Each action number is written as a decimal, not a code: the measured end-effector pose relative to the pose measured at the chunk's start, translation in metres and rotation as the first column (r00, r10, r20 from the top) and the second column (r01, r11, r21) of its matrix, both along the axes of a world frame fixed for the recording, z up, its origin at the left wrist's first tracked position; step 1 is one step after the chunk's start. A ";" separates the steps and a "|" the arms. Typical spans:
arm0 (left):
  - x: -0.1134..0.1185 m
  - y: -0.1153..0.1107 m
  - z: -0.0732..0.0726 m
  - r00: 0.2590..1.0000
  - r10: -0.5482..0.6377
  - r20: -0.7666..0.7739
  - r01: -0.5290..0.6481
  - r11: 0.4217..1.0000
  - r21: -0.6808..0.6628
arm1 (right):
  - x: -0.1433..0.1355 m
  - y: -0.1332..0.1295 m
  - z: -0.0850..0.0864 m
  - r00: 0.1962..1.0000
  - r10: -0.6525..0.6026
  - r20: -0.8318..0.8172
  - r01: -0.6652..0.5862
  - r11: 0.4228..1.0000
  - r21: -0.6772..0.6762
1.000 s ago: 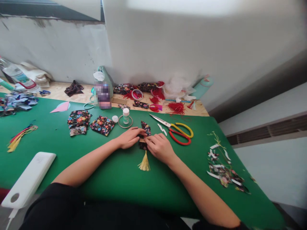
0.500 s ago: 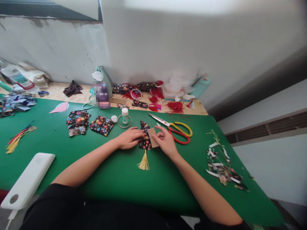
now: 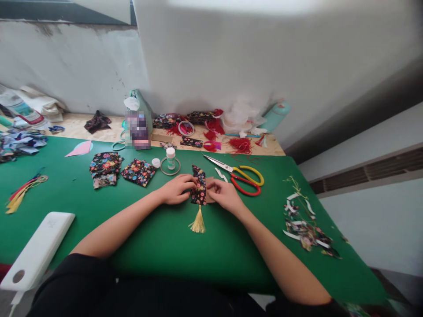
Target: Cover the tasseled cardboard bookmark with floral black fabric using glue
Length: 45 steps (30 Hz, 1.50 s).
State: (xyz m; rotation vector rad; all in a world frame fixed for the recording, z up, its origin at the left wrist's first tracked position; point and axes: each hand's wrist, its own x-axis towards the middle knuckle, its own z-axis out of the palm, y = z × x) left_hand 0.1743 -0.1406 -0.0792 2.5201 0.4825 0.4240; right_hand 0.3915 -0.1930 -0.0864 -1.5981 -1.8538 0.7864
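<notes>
A black floral fabric piece lies on the green tabletop, with a yellow tassel at its lower edge. My left hand rests on its left side, fingers pressed together on the cloth. At the right side, my right hand pinches a brown card, whose left part is covered by the fabric. Large scissors with yellow and red handles lie just beyond my right hand, near small white strips.
A small white-capped bottle stands within a ring behind my left hand. Floral fabric stacks lie left, scraps right, and a white power bank near the left front. Red tassels lie at the back.
The brown card and my right hand have moved left and slightly down, so that the fabric covers more of the card. The white strips beside the scissors show more fully. My left hand stays on the fabric.
</notes>
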 end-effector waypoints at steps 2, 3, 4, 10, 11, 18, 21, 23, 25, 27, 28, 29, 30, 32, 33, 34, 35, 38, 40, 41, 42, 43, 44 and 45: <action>0.000 0.000 0.000 1.000 -0.002 -0.008 0.002 1.000 0.011 | 0.008 0.001 0.000 0.999 -0.009 0.031 0.008 1.000 0.006; 0.000 -0.001 0.000 1.000 -0.009 -0.016 0.009 1.000 0.025 | 0.012 0.001 -0.001 0.998 -0.008 0.057 0.007 1.000 0.017; 0.001 -0.001 -0.001 0.999 -0.019 -0.028 0.021 0.999 0.045 | 0.015 0.001 -0.001 0.995 -0.011 0.097 0.007 0.999 0.040; 0.001 -0.006 -0.003 0.991 -0.043 -0.130 0.068 0.980 0.188 | 0.022 -0.006 0.008 0.902 -0.188 0.389 0.008 0.908 0.420; 0.000 -0.007 -0.003 0.989 -0.031 -0.142 0.059 0.978 0.200 | 0.021 -0.009 0.012 0.909 -0.104 0.405 -0.085 0.902 0.422; -0.002 -0.010 -0.004 0.984 0.019 -0.176 0.019 0.977 0.214 | 0.017 -0.018 0.013 0.766 0.334 0.549 -0.557 0.771 0.308; -0.002 -0.010 -0.004 0.985 -0.019 -0.169 0.054 0.977 0.205 | 0.018 -0.018 0.005 0.748 0.297 0.594 -0.557 0.768 0.317; -0.002 -0.010 -0.004 0.985 -0.059 -0.162 0.093 0.974 0.209 | 0.020 -0.017 0.002 0.746 0.309 0.590 -0.564 0.764 0.314; -0.002 -0.010 -0.004 0.981 -0.124 -0.148 0.154 0.965 0.212 | 0.024 -0.015 0.001 0.760 0.323 0.564 -0.562 0.762 0.322; -0.003 -0.009 -0.004 0.975 -0.186 -0.125 0.209 0.957 0.201 | 0.026 -0.014 0.001 0.780 0.344 0.523 -0.561 0.754 0.342; -0.004 -0.009 -0.004 0.972 -0.206 -0.114 0.225 0.955 0.194 | 0.026 -0.013 0.001 0.788 0.359 0.499 -0.563 0.748 0.351; -0.004 -0.008 -0.004 0.970 -0.217 -0.105 0.234 0.954 0.186 | 0.026 -0.012 0.002 0.796 0.373 0.477 -0.564 0.744 0.359; -0.005 -0.008 -0.003 0.970 -0.224 -0.098 0.238 0.955 0.178 | 0.025 -0.011 0.002 0.803 0.381 0.458 -0.561 0.742 0.367; -0.006 -0.006 -0.003 0.970 -0.225 -0.091 0.238 0.958 0.163 | 0.022 -0.010 0.002 0.816 0.381 0.435 -0.549 0.744 0.380; -0.006 -0.005 -0.002 0.970 -0.225 -0.090 0.237 0.959 0.154 | 0.021 -0.009 0.002 0.822 0.372 0.431 -0.541 0.747 0.387; -0.006 -0.005 -0.001 0.970 -0.226 -0.092 0.238 0.960 0.145 | 0.019 -0.009 0.002 0.828 0.361 0.430 -0.532 0.749 0.396; -0.006 -0.005 -0.001 0.969 -0.227 -0.096 0.238 0.961 0.137 | 0.017 -0.008 0.001 0.831 0.352 0.430 -0.526 0.748 0.405; -0.006 -0.007 0.002 0.964 -0.226 -0.139 0.243 0.962 0.122 | 0.014 -0.007 0.000 0.822 0.339 0.458 -0.536 0.731 0.422; -0.006 -0.009 0.003 0.959 -0.219 -0.179 0.242 0.963 0.117 | 0.013 -0.007 0.000 0.799 0.334 0.500 -0.560 0.717 0.416; -0.006 -0.011 0.004 0.957 -0.212 -0.197 0.238 0.964 0.116 | 0.013 -0.007 0.000 0.786 0.332 0.522 -0.573 0.709 0.412; -0.006 -0.012 0.004 0.956 -0.204 -0.211 0.231 0.966 0.114 | 0.013 -0.007 0.000 0.773 0.328 0.543 -0.585 0.699 0.411; -0.007 -0.013 0.005 0.956 -0.196 -0.220 0.224 0.968 0.112 | 0.012 -0.008 0.000 0.760 0.324 0.563 -0.598 0.688 0.412; -0.007 -0.013 0.005 0.955 -0.190 -0.226 0.218 0.970 0.109 | 0.012 -0.008 0.001 0.747 0.322 0.581 -0.612 0.674 0.413; -0.007 -0.014 0.005 0.955 -0.187 -0.232 0.216 0.971 0.106 | 0.012 -0.008 0.001 0.734 0.321 0.598 -0.625 0.662 0.413</action>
